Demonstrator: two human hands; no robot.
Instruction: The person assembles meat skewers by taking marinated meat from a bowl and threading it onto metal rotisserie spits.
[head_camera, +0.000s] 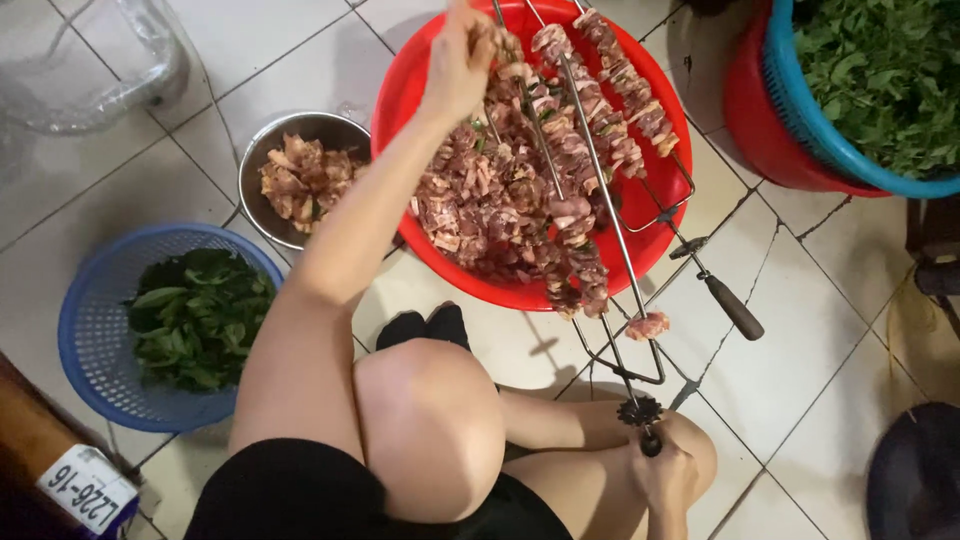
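Gripping the handle of a long metal skewer (600, 200), the right hand (660, 470) was closed tight beside the knee. The left hand (458, 60) reached over the red basin (410, 90), fingers pinched on meat at the skewer's far end. A steel bowl (300, 130) of meat and a blue basket (90, 330) of greens stood nearby.

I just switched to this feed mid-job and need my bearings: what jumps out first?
The big round red plastic basin at top centre, heaped with raw meat pieces, with long metal skewers of threaded meat across it. The left hand reaches into its far side; the right hand grips a skewer handle at bottom. A blue plastic basket of green leaves sits lower left.
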